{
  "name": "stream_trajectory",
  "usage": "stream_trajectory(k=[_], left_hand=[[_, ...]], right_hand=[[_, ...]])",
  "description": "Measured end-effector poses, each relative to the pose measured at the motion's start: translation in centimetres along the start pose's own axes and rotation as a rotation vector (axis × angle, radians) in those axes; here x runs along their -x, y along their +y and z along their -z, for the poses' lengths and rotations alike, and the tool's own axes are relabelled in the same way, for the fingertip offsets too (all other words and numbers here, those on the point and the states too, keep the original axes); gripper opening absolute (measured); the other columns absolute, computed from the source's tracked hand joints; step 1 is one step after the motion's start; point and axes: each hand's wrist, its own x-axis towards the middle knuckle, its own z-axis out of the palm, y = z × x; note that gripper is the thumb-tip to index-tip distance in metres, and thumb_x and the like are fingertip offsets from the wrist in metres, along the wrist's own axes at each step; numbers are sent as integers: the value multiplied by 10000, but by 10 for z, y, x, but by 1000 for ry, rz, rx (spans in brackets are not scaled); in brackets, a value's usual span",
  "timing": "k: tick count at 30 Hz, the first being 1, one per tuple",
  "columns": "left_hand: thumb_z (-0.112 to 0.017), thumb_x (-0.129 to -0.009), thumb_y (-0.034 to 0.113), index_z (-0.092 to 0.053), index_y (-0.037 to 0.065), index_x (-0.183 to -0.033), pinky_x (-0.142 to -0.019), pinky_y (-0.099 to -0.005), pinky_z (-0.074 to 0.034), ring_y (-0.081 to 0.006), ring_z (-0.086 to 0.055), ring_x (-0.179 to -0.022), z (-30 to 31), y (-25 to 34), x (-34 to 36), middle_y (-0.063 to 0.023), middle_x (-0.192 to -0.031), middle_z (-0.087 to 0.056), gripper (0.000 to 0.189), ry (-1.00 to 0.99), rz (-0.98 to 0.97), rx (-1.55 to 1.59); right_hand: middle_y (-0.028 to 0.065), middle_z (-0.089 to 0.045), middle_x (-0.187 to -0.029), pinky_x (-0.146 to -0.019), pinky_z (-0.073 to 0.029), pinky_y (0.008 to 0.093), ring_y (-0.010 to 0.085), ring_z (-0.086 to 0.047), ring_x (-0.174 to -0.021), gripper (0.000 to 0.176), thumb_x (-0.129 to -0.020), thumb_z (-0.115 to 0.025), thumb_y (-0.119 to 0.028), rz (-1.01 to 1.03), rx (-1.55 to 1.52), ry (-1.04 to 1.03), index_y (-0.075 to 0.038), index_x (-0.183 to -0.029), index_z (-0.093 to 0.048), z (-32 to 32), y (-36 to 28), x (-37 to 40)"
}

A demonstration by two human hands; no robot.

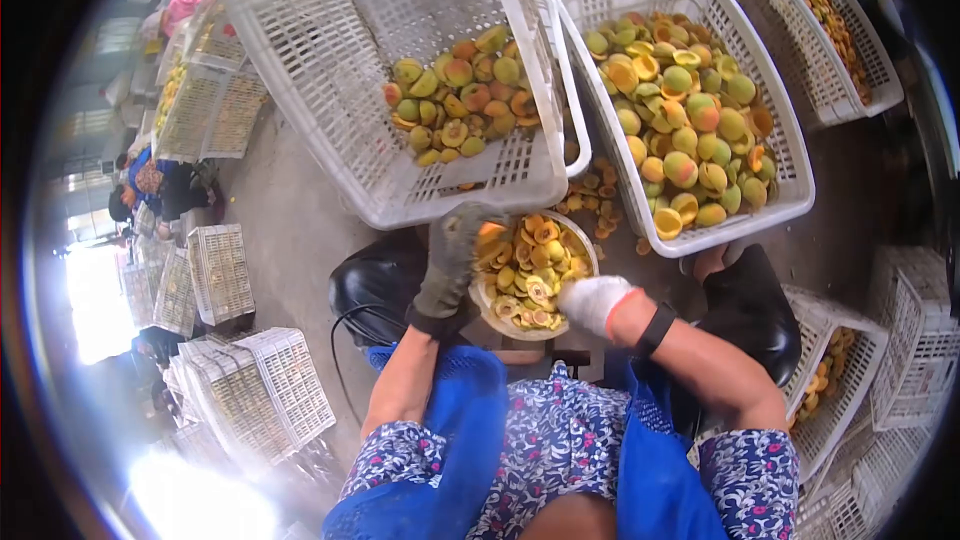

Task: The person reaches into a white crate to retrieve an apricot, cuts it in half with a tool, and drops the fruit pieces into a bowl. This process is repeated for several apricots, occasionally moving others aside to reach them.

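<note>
1. Left hand (452, 262) and right hand (597, 306) are apart at the bowl (522, 334); whether either grips anything, I cannot tell.
2. Fruit (540, 270) lies in the bowl.
3. Tilted crate (320, 105) crowds the left hand; second crate (735, 224) stands beside it.
4. Scraps (604, 202) litter the floor (285, 230).

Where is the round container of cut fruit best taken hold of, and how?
Probably grip the round container by its rim, coming from left and right together. Fruit fills its middle, while the circular edge offers opposite holds, close to the left hand and right hand.
</note>
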Motion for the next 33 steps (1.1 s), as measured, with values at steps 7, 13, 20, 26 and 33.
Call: stream_trajectory(k=[7, 13, 20, 26, 33], left_hand=[[-467, -983, 396, -523, 4, -1224, -834, -335, -509, -213, -601, -988, -1, 71, -57, -105, -1117, -593, 463, 217, 141, 877], [-569, -901, 226, -520, 38, -1256, -942, -346, -456, -244, -573, -1119, 68, -56, -220, -149, -1203, -592, 405, 255, -95, -424], [-637, -788, 294, -550, 132, -1220, -952, -416, -440, -340, -561, -1107, 39, -110, -294, -151, -1189, -600, 470, 87, -5, -1070], [-591, -885, 240, -519, 57, -1233, -773, -289, -515, -184, -625, -943, 59, -88, -254, -97, -1111, -610, 399, 171, 120, -8], [-600, -922, 198, -407, 46, -1273, -639, -322, -553, -186, -635, -871, 20, 25, -96, -102, -1089, -599, 428, -16, 25, 908]], right_hand=[[163, -685, -871, -679, -533, 413, 336, -671, -785, 191, -821, -524, -119, -9, -2, 172, -49, -892, -686, 2, 5, -5], [214, -656, -739, -576, -528, 468, 373, -665, -698, 214, -834, -509, -188, 36, -82, 323, -8, -906, -599, 1, 20, -6], [177, -640, -684, -554, -524, 453, 374, -641, -628, 200, -824, -531, -188, 22, -42, 348, -19, -906, -599, -7, 33, -16], [202, -621, -689, -564, -513, 460, 371, -637, -646, 251, -829, -560, -254, 254, -292, 726, -16, -908, -577, 35, 36, -2], [260, -567, -1107, -898, -466, 419, 410, -560, -1027, 351, -854, -546, -232, 44, -776, 846, 20, -1098, -563, 78, 22, 21]])
